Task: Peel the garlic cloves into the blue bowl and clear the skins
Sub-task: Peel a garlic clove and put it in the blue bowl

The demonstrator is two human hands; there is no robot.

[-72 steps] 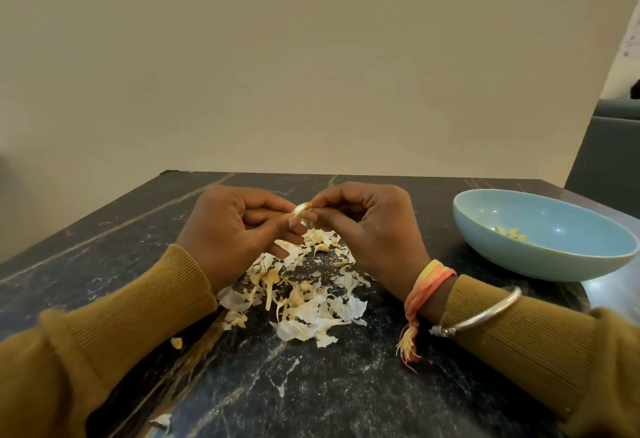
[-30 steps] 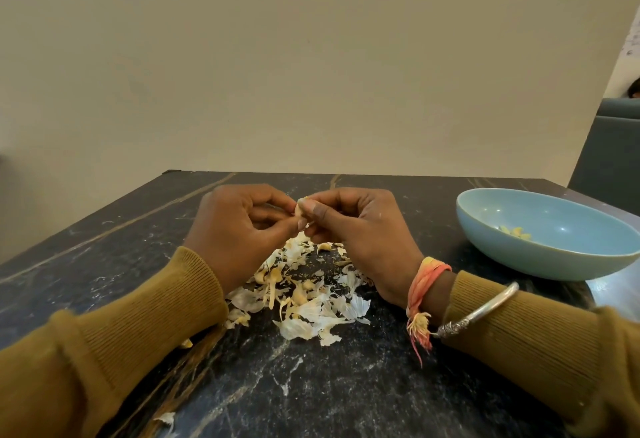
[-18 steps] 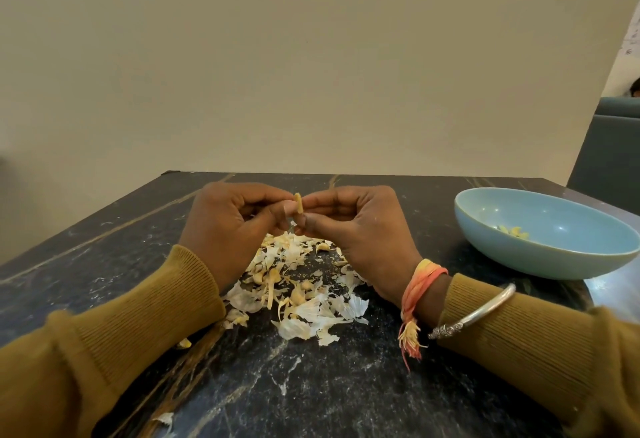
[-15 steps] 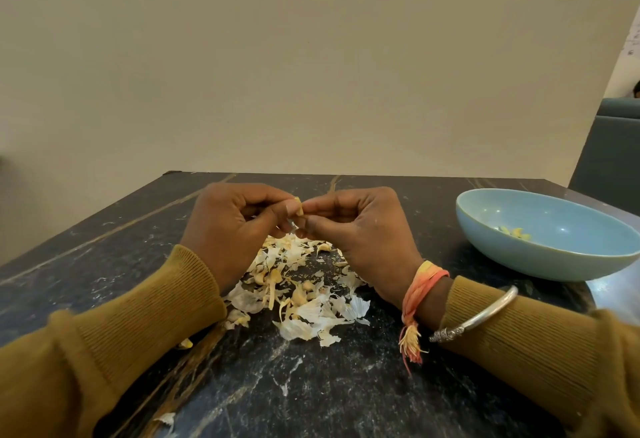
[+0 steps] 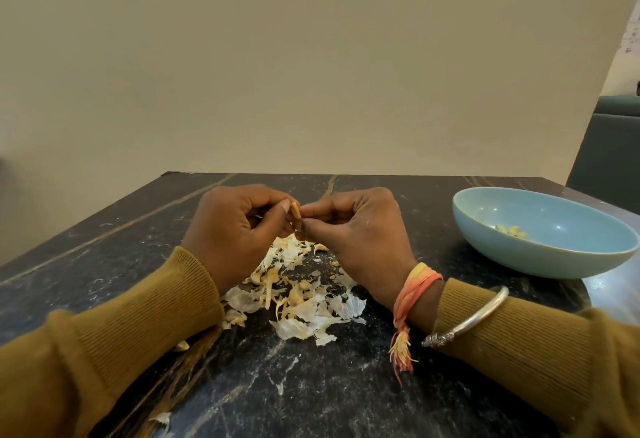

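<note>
Garlic clove [image 5: 295, 211], a small yellowish sliver, is held up over the middle of a black marbled table [image 5: 311, 385]. A blue bowl [image 5: 540, 261] stands near the table's right edge, with a few peeled pieces [image 5: 512, 231] lying inside. The left hand [image 5: 235, 233] and right hand [image 5: 360, 237], both in mustard sleeves, meet fingertip to fingertip, each with curled fingers pinching the clove from its own side. Beneath them a heap of papery white skins [image 5: 298, 302] is spread on the table. A silver bangle [image 5: 474, 316] and an orange thread band [image 5: 415, 282] ring the right wrist. One stray scrap [image 5: 161, 418] lies by the near edge.
</note>
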